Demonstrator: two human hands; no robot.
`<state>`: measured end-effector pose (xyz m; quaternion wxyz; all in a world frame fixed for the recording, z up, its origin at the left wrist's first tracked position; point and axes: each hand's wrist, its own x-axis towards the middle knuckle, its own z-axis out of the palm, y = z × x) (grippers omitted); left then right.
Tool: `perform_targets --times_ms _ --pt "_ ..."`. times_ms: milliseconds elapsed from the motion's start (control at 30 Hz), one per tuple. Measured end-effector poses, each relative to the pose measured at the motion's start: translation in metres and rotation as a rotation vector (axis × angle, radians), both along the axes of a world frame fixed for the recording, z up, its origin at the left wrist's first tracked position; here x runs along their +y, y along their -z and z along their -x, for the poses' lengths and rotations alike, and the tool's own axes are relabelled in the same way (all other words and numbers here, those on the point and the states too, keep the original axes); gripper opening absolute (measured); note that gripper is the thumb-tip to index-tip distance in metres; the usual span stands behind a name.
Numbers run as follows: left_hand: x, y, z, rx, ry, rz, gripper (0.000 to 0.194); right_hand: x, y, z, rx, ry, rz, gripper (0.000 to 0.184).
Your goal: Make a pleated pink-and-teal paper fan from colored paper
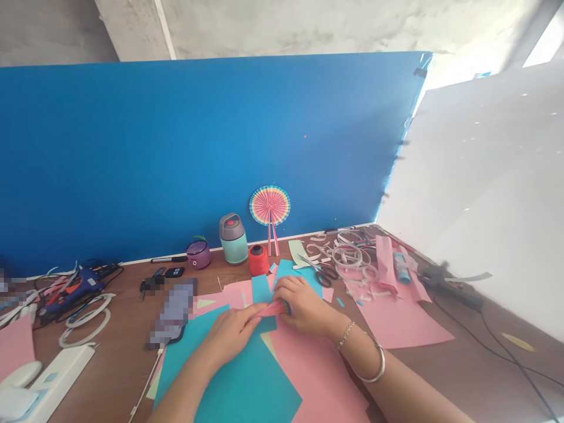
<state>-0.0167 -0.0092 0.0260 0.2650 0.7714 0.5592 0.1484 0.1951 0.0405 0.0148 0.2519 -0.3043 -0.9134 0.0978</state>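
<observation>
Both hands hold a pleated strip of pink paper above teal paper sheets. Its left end is pinched between the thumb and fingers of my left hand. My right hand, with a bracelet and bangle at the wrist, curls around the right end, where darker folded edges show beneath the fingers. Those fingertips partly hide the strip. Pink paper sheets lie under and beside the teal ones. Just beyond my right hand are black-handled scissors. A finished round pleated paper fan leans against the blue partition.
A teal jar with a grey lid, a red bottle and a purple cup stand along the back. Curled white strips lie right. Left are a phone, blue glue gun and power strip.
</observation>
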Motion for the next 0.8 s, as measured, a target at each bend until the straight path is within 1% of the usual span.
perform_targets --times_ms 167,300,400,467,533,633,800 --pt "-0.001 -0.001 0.002 -0.058 0.004 -0.041 0.038 0.002 -0.002 -0.002 0.013 0.019 -0.026 0.025" --pt "0.0 0.0 0.002 -0.069 -0.016 -0.1 0.034 0.005 0.004 -0.001 0.033 0.026 -0.049 0.019" --pt "0.001 0.002 0.0 -0.005 -0.052 -0.121 0.03 0.008 0.009 0.0 0.041 0.063 -0.052 0.012" --pt "0.003 0.003 0.001 0.075 -0.081 -0.124 0.027 0.011 0.012 -0.001 0.044 0.084 -0.062 0.011" --pt "0.007 0.005 0.003 0.115 -0.11 -0.149 0.025 0.014 0.014 -0.003 0.065 0.106 -0.082 0.011" --pt "0.012 0.009 0.01 0.052 -0.149 -0.207 0.024 0.018 0.015 -0.007 0.121 0.151 -0.111 0.012" --pt "0.018 0.016 0.015 -0.111 -0.267 -0.231 0.026 0.022 0.017 -0.01 0.171 0.184 -0.079 0.012"
